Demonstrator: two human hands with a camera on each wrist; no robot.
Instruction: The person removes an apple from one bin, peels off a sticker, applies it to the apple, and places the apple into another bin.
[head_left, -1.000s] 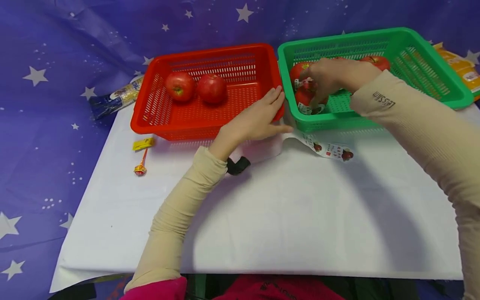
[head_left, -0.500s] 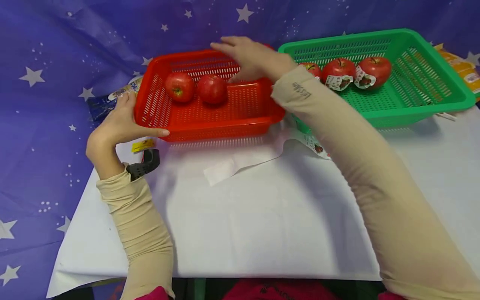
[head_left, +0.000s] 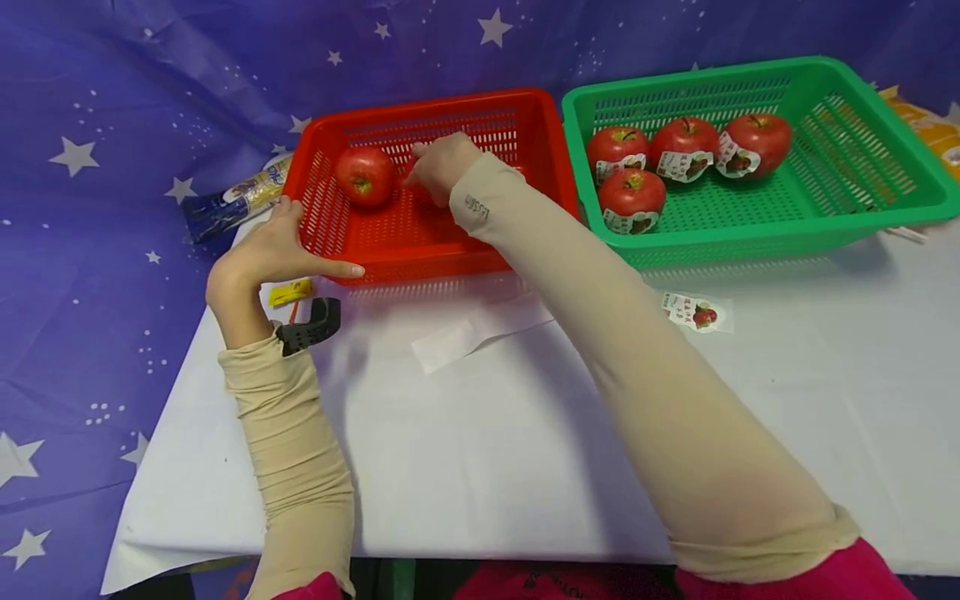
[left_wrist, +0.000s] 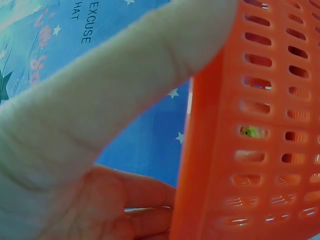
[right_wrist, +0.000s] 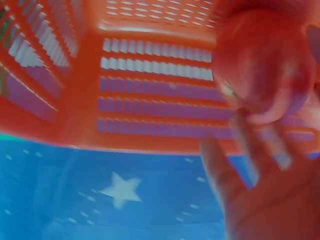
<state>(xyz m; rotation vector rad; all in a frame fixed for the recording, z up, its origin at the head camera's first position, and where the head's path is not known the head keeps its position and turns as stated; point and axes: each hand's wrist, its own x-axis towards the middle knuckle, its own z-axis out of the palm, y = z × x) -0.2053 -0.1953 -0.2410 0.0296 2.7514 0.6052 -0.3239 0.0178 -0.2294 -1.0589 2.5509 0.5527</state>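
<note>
My left hand (head_left: 264, 252) is at the left front corner of the red basket (head_left: 442, 260), its straight thumb along the front and its fingers at the left end. The left wrist view shows that thumb crossing the rim of the basket wall (left_wrist: 207, 125). My right hand (head_left: 444, 167) reaches into the red basket, over an apple (right_wrist: 265, 60) that it mostly hides in the head view. In the right wrist view its fingers (right_wrist: 220, 167) are extended and spread, with fingertips right at the fruit. A second red apple (head_left: 365, 177) lies to its left, without a label.
A green basket (head_left: 780, 236) on the right holds several apples (head_left: 632, 200) with white labels. A label strip (head_left: 480, 333) and a single label (head_left: 697, 313) lie on the table. Beside the red basket are a blue-and-gold packet (head_left: 236, 198) and a yellow wrapper (head_left: 290, 292).
My right hand left the green basket, where a labelled apple now sits in front, and moved left over the red basket's right apple. My left hand went from that basket's right end to its left corner.
</note>
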